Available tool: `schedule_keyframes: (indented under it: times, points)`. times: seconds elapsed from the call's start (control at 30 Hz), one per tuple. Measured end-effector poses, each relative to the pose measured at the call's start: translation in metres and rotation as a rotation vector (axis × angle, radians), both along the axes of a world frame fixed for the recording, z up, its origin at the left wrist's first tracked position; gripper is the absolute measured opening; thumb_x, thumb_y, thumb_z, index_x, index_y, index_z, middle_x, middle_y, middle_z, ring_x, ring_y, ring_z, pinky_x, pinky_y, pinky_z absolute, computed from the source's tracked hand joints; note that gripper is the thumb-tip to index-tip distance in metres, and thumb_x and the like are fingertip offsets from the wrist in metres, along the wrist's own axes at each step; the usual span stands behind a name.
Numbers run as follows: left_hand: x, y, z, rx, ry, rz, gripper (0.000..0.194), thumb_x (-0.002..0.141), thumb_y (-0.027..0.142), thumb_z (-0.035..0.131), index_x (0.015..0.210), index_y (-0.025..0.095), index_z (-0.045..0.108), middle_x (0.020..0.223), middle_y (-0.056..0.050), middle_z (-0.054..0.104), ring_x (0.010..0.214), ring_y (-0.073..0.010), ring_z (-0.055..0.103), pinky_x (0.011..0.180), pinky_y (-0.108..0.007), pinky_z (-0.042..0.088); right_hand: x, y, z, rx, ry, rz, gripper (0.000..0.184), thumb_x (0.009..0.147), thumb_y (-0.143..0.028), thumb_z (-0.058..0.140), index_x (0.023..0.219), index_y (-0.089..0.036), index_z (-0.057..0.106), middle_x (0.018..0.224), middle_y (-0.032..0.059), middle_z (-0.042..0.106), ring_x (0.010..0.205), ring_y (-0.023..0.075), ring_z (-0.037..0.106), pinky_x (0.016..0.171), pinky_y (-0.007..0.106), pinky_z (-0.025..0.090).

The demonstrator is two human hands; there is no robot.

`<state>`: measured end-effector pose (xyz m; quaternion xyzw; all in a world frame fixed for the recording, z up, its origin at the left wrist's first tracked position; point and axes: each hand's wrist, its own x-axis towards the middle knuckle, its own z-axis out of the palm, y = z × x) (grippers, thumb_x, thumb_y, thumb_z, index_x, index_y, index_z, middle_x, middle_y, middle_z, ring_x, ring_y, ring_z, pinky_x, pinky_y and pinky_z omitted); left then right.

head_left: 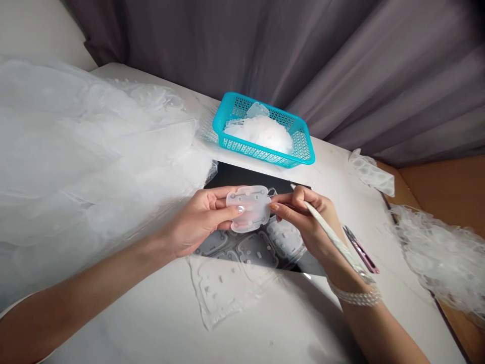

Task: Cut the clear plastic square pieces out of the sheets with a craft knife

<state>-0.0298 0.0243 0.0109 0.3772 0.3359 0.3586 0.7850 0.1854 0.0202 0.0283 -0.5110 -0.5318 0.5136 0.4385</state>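
Observation:
My left hand [200, 217] pinches a frosted translucent plastic piece [252, 215], rounded and studded with small raised nubs. My right hand [306, 217] grips a slim white pen-like tool [333, 237] with a fine pointed tip, and its fingertips touch the piece's right edge. Beneath my hands lies a black sheet [242, 177], carrying similar translucent pieces [257, 247]. A larger translucent cut-out [220, 288] lies on the white table just in front of it. A beaded bracelet [358, 298] circles my right wrist.
A turquoise plastic basket [261, 154] holds white puffy material. Pink-handled thread snips [361, 255] lie right of my right hand. White tulle [87, 151] covers the table's left side, and lacy scraps [435, 258] hang past its right edge. A grey curtain [227, 45] hangs behind.

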Motion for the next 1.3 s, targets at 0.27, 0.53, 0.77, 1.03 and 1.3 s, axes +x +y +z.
schedule_keyframes:
  times: [0.27, 0.53, 0.77, 1.03, 1.3]
  points:
    - [-0.001, 0.002, 0.001, -0.049, 0.027, 0.044, 0.038, 0.088, 0.023, 0.068, 0.125, 0.018, 0.066, 0.12, -0.008, 0.071, 0.108, -0.0205, 0.068, 0.09, -0.03, 0.057, -0.002, 0.0, 0.004, -0.02, 0.053, -0.011, 0.05, 0.076, -0.021, 0.08, 0.062, -0.021, 0.032, 0.082, 0.0032, 0.074, 0.053, 0.0125, 0.064, 0.044, 0.022, 0.049]
    - [-0.004, 0.004, -0.006, -0.091, 0.084, 0.102, 0.023, 0.086, 0.025, 0.07, 0.107, 0.016, 0.075, 0.109, -0.008, 0.075, 0.102, -0.0176, 0.07, 0.096, -0.028, 0.055, -0.001, -0.001, 0.003, -0.044, 0.112, -0.029, 0.048, 0.076, -0.019, 0.08, 0.065, -0.02, 0.034, 0.088, 0.0023, 0.074, 0.053, 0.0145, 0.07, 0.043, 0.02, 0.055]
    - [-0.004, 0.002, 0.0, -0.074, 0.088, 0.121, 0.023, 0.083, 0.029, 0.073, 0.103, 0.018, 0.077, 0.109, -0.007, 0.075, 0.102, -0.02, 0.069, 0.098, -0.032, 0.053, -0.001, 0.0, 0.004, -0.044, 0.121, -0.032, 0.048, 0.076, -0.019, 0.08, 0.065, -0.021, 0.034, 0.089, 0.0034, 0.074, 0.055, 0.0153, 0.071, 0.044, 0.021, 0.057]
    - [-0.005, 0.0, 0.001, 0.086, 0.152, 0.14, 0.026, 0.085, 0.033, 0.071, 0.108, 0.021, 0.076, 0.109, -0.006, 0.075, 0.103, -0.0232, 0.069, 0.099, -0.039, 0.053, 0.0, -0.003, 0.005, -0.003, 0.101, -0.027, 0.043, 0.079, -0.019, 0.077, 0.067, -0.021, 0.036, 0.089, 0.0027, 0.073, 0.07, 0.0188, 0.074, 0.056, 0.025, 0.061]
    - [-0.009, -0.005, 0.005, 0.661, 0.503, 0.334, 0.023, 0.087, 0.017, 0.063, 0.099, 0.03, 0.078, 0.145, 0.004, 0.054, 0.132, -0.0234, 0.052, 0.115, -0.041, 0.038, 0.002, -0.003, 0.009, 0.074, 0.128, -0.014, 0.03, 0.088, -0.016, 0.064, 0.07, -0.022, 0.041, 0.097, 0.0028, 0.073, 0.091, 0.0175, 0.071, 0.083, 0.032, 0.059]
